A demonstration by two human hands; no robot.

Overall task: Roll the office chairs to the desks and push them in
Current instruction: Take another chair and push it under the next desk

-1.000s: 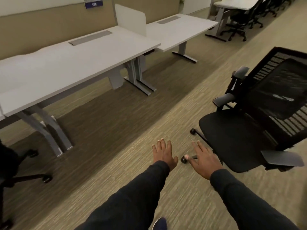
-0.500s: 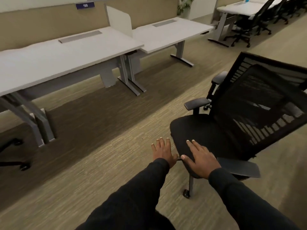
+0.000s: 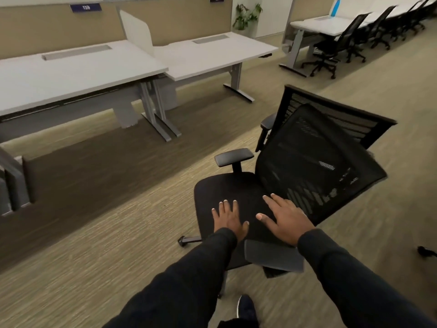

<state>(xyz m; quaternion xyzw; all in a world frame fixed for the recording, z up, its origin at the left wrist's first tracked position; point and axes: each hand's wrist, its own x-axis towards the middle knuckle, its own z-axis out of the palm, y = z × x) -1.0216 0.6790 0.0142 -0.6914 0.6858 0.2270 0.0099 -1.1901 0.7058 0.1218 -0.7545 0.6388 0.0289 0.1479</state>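
A black office chair (image 3: 238, 190) with a mesh back (image 3: 314, 162) stands on the carpet right in front of me, its seat turned toward me and the left. Over the seat my left hand (image 3: 230, 220) is flat with fingers spread, holding nothing. Beside it my right hand (image 3: 285, 218) is open too, near the mesh back's lower edge. I cannot tell whether either palm touches the seat. One padded armrest (image 3: 234, 156) sticks out at the far side, another (image 3: 274, 258) lies just under my right forearm. Two white desks (image 3: 78, 74) (image 3: 212, 53) stand to the upper left, with no chairs at them.
A white divider panel (image 3: 138, 31) stands between the two desks. Grey desk legs (image 3: 153, 112) reach onto a dark carpet strip. Several black chairs (image 3: 331, 48) line a desk row at the upper right. A potted plant (image 3: 246, 16) stands by the back wall. My shoe (image 3: 246, 308) shows at the bottom.
The chair has come from my right side to directly in front of me as I closed in. Both hands, earlier over bare carpet, are now over the seat.
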